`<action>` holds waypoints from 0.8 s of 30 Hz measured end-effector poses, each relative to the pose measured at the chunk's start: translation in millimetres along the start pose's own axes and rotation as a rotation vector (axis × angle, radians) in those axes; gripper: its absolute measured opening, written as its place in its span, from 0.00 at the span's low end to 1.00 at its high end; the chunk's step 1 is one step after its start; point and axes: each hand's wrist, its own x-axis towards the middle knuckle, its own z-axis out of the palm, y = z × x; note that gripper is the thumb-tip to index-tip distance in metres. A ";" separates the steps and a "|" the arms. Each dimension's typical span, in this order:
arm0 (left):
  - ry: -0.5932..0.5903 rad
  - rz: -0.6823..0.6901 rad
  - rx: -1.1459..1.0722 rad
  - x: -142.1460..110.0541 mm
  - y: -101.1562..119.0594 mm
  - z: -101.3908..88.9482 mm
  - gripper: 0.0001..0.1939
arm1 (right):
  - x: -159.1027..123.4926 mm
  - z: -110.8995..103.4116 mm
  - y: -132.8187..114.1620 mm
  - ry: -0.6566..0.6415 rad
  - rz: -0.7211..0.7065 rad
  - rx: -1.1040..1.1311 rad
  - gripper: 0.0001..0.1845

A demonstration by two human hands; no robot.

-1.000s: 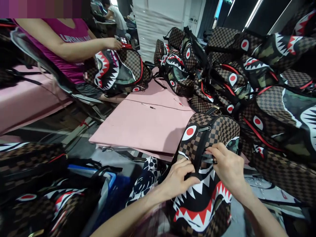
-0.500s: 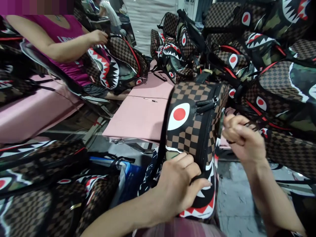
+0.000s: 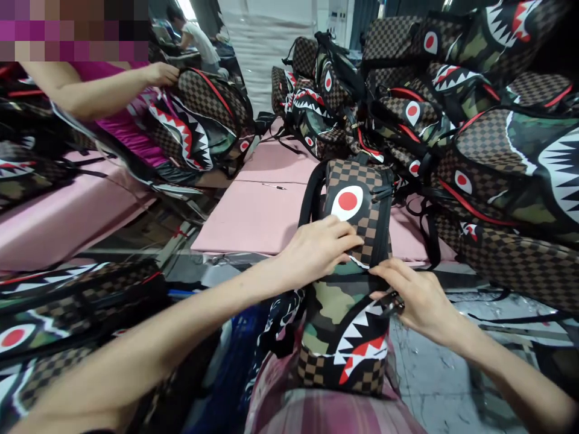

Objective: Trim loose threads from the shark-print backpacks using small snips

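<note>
Head camera view, with twelve o'clock at the top: a checkered backpack (image 3: 328,295) rises in front of me, just off centre toward five o'clock, its base on the pink striped cloth (image 3: 344,416) over my lap and its upper part over the near edge of a pink tabletop (image 3: 253,220). Its visible face has a white eye with a red centre near the top, green camouflage lower down, and jagged white and red teeth toward its five o'clock corner. My left grip (image 3: 316,247) lies across that face at about ten o'clock, fingers bent just below the eye; whether it pinches any fabric I cannot tell. My right grip (image 3: 418,298), at the backpack's three o'clock edge, is closed around a small dark metal tool (image 3: 391,302), partly hidden by my fingers, while my fingertips touch the side just below the zipper (image 3: 382,226). A pen (image 3: 274,187) lies on the tabletop, a little toward eleven o'clock. At two o'clock, similar bags are heaped in a pile (image 3: 493,141). At ten o'clock, a co-worker in a magenta top (image 3: 131,129) has a hand on another backpack (image 3: 205,99). More bags (image 3: 13,337) lie at eight o'clock.
</note>
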 end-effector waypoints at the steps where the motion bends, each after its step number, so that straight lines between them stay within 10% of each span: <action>1: -0.049 0.069 0.073 6.5 -3.0 -0.8 0.16 | 3.8 -3.8 -0.4 -0.054 0.015 -0.057 0.13; 8: -0.179 0.193 0.258 34.5 -9.6 8.1 0.45 | 39.4 -19.8 -15.4 -0.449 0.091 -0.124 0.06; 13: -0.184 0.108 0.268 36.5 -7.6 26.0 0.49 | 37.2 -9.1 -11.9 -0.349 0.020 0.228 0.07; 19: -0.002 0.031 0.279 39.6 -16.3 51.8 0.42 | 34.8 8.1 -2.6 -0.271 -0.076 0.669 0.06; 24: 0.126 0.138 0.101 9.2 -18.4 33.3 0.23 | 27.7 2.6 -1.2 -0.216 -0.177 0.596 0.05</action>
